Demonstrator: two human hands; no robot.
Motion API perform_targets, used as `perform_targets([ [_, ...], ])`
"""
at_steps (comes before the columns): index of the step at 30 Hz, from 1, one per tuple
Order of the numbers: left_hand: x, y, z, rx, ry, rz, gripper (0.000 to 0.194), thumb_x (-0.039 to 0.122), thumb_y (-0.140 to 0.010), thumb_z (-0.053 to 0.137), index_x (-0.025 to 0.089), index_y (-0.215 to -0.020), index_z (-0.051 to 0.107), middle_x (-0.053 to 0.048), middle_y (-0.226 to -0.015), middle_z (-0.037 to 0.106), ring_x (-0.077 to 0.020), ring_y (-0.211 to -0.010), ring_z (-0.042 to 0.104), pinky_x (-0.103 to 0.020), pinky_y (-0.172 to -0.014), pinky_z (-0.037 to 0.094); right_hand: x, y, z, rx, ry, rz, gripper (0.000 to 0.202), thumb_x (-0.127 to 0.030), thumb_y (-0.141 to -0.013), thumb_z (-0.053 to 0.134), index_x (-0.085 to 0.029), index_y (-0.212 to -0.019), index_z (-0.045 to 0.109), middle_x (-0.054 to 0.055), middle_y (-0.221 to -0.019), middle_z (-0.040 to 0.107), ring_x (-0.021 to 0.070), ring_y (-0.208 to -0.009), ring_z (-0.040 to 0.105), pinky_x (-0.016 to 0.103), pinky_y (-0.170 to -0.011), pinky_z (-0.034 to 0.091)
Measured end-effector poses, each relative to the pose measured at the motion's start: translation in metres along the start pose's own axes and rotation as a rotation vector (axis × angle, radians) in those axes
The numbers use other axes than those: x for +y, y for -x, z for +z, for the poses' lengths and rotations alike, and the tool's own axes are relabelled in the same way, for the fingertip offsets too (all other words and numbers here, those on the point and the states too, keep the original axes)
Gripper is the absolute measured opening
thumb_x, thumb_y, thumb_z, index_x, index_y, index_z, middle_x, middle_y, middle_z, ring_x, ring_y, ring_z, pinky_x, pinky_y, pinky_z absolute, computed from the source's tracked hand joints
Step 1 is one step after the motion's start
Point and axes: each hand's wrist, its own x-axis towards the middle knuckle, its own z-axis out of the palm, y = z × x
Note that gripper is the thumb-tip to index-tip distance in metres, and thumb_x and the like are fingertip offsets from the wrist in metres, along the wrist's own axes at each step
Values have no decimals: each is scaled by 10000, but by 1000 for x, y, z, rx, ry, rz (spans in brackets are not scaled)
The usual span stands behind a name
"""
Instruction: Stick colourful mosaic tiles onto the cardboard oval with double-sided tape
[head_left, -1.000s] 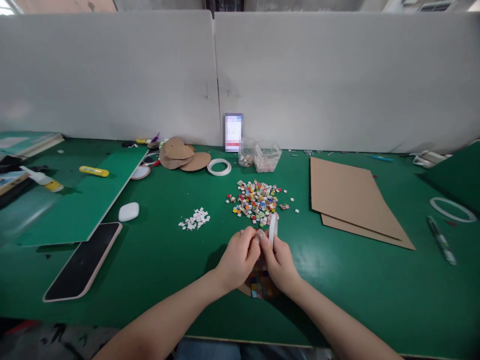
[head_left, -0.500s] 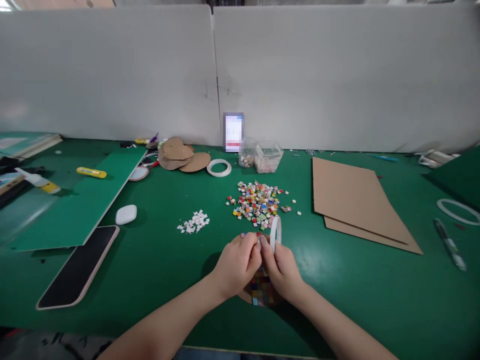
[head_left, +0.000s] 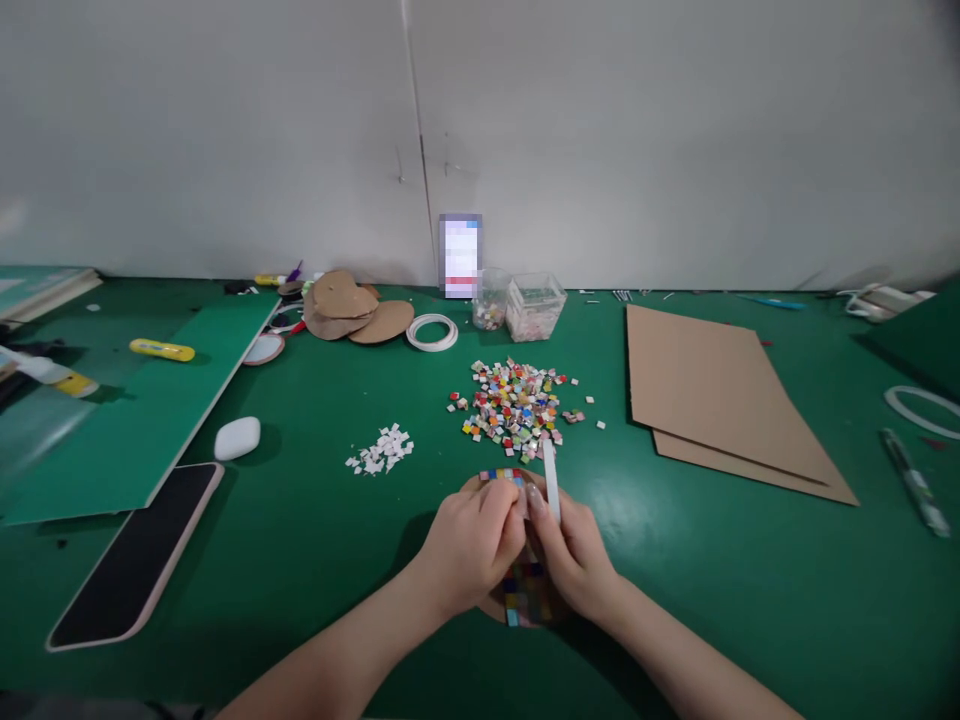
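Observation:
My right hand (head_left: 581,555) is closed around a narrow white roll of tape (head_left: 552,480), seen nearly edge-on and standing up from the fingers. Thumb and fingers of my left hand (head_left: 474,545) are pinched together, touching my right fingertips; what they grip is hidden. Beneath both hands lies a round cardboard disc (head_left: 491,605) partly covered with rows of coloured mosaic tiles (head_left: 517,600). Just beyond the disc is a pile of loose coloured tiles (head_left: 517,400). To its left sits a small heap of white paper bits (head_left: 381,450).
Left: a phone (head_left: 135,560), a white earbud case (head_left: 238,438) and a green board (head_left: 142,410). Behind: cardboard discs (head_left: 341,305), a white ring (head_left: 432,333), clear tile containers (head_left: 536,308) and a propped screen (head_left: 460,255). Right: cardboard sheets (head_left: 720,400) and a pen (head_left: 915,485).
The white tape roll has turned from showing its open ring to nearly edge-on. My hands stay together above the disc, slightly lower in view. The camera view has shifted slightly.

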Motion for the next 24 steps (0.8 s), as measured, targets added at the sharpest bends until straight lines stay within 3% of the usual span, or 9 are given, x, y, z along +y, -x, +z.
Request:
perform_targets([
  [3,2,0,-1,-112,114,-127,171,186,-889,270,206,-774,394,0,-623,542,-139,-519,509,-237,-483,337,2,1,1,17,-34,36,269,-276,-927,322,-187,-735,488,7,-647,538,128,-580,481,234,-537,398],
  [8,4,0,-3,-146,272,-196,209,217,-911,233,203,-826,423,-29,-725,579,-151,-608,529,-262,-553,376,2,2,2,29,-56,26,274,-272,-925,325,-181,-730,495,2,-633,524,117,-552,463,234,-537,401],
  [14,4,-1,-4,-154,267,-173,233,243,-912,242,207,-762,417,-11,-670,546,-147,-601,510,-265,-572,374,4,4,2,32,-65,138,309,-331,-916,333,-183,-681,470,-7,-575,465,118,-517,396,221,-469,348],
  [19,7,-1,-1,-126,240,-131,219,259,-920,285,195,-780,440,-17,-684,554,-153,-639,530,-269,-613,383,2,1,-3,-39,-144,128,299,-325,-914,338,-182,-751,545,12,-666,554,140,-620,477,241,-601,414],
  [24,5,-1,0,-112,252,-130,227,255,-922,295,194,-776,458,-15,-684,537,-140,-617,511,-246,-586,374,1,-3,-1,34,-216,229,308,-355,-895,377,-173,-691,520,6,-666,523,132,-620,458,221,-561,402],
])
